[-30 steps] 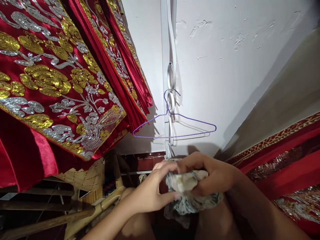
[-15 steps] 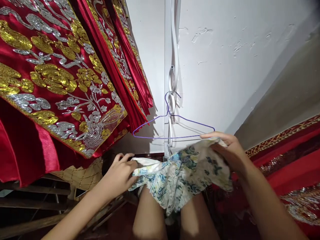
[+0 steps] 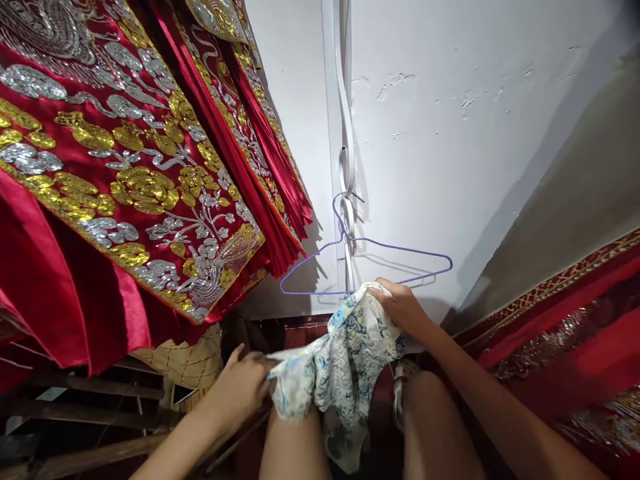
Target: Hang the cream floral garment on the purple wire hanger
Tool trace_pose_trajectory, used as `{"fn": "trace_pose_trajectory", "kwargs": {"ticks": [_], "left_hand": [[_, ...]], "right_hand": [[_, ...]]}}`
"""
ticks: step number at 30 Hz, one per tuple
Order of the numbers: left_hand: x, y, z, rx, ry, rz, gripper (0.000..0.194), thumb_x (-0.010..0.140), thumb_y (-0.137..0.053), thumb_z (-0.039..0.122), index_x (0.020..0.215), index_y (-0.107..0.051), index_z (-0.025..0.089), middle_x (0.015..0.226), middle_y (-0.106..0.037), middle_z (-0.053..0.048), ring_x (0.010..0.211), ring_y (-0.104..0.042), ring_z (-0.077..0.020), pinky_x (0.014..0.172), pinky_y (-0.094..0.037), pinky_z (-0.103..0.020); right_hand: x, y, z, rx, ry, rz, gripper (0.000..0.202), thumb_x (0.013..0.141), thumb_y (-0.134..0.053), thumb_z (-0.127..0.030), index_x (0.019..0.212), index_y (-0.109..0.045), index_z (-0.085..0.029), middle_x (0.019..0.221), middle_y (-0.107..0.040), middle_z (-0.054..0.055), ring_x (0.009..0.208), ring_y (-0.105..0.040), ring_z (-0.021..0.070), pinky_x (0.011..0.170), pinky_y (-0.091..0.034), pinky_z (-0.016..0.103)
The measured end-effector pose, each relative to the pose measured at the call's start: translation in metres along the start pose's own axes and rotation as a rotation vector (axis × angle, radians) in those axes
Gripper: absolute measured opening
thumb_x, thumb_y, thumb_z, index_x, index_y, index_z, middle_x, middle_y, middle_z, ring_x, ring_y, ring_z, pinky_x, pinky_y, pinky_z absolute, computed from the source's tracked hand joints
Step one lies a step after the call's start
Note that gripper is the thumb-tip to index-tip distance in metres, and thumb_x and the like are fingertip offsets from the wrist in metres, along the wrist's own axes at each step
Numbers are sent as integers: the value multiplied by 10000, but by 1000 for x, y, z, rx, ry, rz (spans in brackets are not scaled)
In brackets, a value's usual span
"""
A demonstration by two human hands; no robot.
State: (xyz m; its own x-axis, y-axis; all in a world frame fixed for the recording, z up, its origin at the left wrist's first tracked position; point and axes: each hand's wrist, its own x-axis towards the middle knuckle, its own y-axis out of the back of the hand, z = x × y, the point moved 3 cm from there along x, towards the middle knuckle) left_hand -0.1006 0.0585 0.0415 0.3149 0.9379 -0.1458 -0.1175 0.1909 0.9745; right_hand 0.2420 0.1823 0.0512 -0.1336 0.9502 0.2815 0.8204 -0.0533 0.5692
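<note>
A thin white garment (image 3: 345,363) with a blue, green and yellow floral print hangs in folds between my hands, above my knees; its exact kind does not show. My left hand (image 3: 241,387) grips its left end, slightly blurred. Up at the lower bar of a purple wire hanger (image 3: 315,293), my right hand (image 3: 404,308) pinches the garment's top edge between thumb and fingers. The cloth overlaps the middle of that bar; whether it is looped over it I cannot tell. The hanger hangs from a white curled metal hook (image 3: 349,217) against the wall.
Red garments with gold and silver embroidery (image 3: 145,190) hang at the left. More red decorated cloth (image 3: 575,333) is at the right. A white wall (image 3: 425,167) stands ahead. Wooden slats (image 3: 90,417) and a yellowish quilted item (image 3: 185,360) lie low at the left.
My right hand has moved left and slightly down with the garment's edge, toward the hanger's middle. My left hand has dropped lower. The hanger has swung askew and the view has shifted a little.
</note>
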Motion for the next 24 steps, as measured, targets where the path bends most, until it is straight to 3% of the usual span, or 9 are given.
{"fn": "trace_pose_trajectory", "kwargs": {"ticks": [2, 6, 11, 14, 17, 20, 21, 24], "left_hand": [[8, 21, -10, -8, 48, 94, 403, 892, -448, 190, 1181, -722, 249, 1182, -734, -127, 1203, -633, -301, 1115, -378, -514], [29, 61, -15, -100, 20, 265, 403, 856, -400, 141, 1119, -683, 254, 1130, -720, -86, 1112, -662, -267, 974, -493, -397], [65, 87, 25, -211, -196, 495, 298, 859, -390, 200, 1042, -626, 210, 1122, -704, -98, 1094, -646, -268, 968, -508, -395], [86, 96, 48, -300, -178, 657, 412, 829, -378, 162, 1182, -588, 194, 1166, -706, -90, 1070, -671, -251, 938, -525, -381], [98, 102, 53, -286, -164, 749, 487, 835, -403, 174, 1283, -589, 203, 1178, -730, -68, 1049, -701, -244, 916, -535, -351], [99, 109, 48, -240, -250, 764, 446, 846, -413, 207, 1201, -682, 189, 1162, -754, -62, 1059, -710, -246, 959, -527, -331], [97, 113, 45, -243, -265, 770, 428, 848, -416, 218, 1162, -706, 182, 1143, -763, -61, 1036, -717, -244, 956, -530, -321], [93, 123, 38, -260, -255, 762, 394, 851, -440, 262, 1088, -745, 180, 1032, -783, -45, 893, -728, -229, 885, -550, -299]], "right_hand": [[-7, 9, -2, 27, 27, 5, 364, 929, -493, -481, 677, -392, -237, 623, -390, -44, 627, -397, 160, 625, -333, 289], [-18, 20, -9, 104, 50, -11, 409, 909, -510, -496, 665, -307, -238, 651, -319, -46, 644, -333, 145, 614, -288, 284], [-29, 12, -24, 156, 25, -84, 388, 899, -519, -456, 649, -322, -235, 636, -321, -49, 629, -330, 137, 598, -266, 282], [-33, 4, -34, 183, 39, -105, 402, 934, -507, -456, 658, -314, -236, 619, -331, -54, 604, -330, 133, 585, -263, 283], [-38, 4, -38, 180, 76, -92, 371, 959, -507, -457, 680, -419, -230, 619, -418, -43, 604, -395, 144, 589, -321, 280], [-46, 16, -31, 93, 123, -80, 191, 953, -526, -375, 938, -657, -237, 743, -644, 4, 665, -564, 185, 626, -425, 289], [-48, 26, -27, 69, 136, -34, 217, 942, -528, -342, 1060, -684, -249, 824, -701, 24, 716, -619, 203, 651, -462, 299], [-54, 66, -13, 55, 73, 268, 485, 887, -557, -297, 1368, -605, -258, 1056, -760, 70, 933, -707, 259, 770, -546, 348]]}}
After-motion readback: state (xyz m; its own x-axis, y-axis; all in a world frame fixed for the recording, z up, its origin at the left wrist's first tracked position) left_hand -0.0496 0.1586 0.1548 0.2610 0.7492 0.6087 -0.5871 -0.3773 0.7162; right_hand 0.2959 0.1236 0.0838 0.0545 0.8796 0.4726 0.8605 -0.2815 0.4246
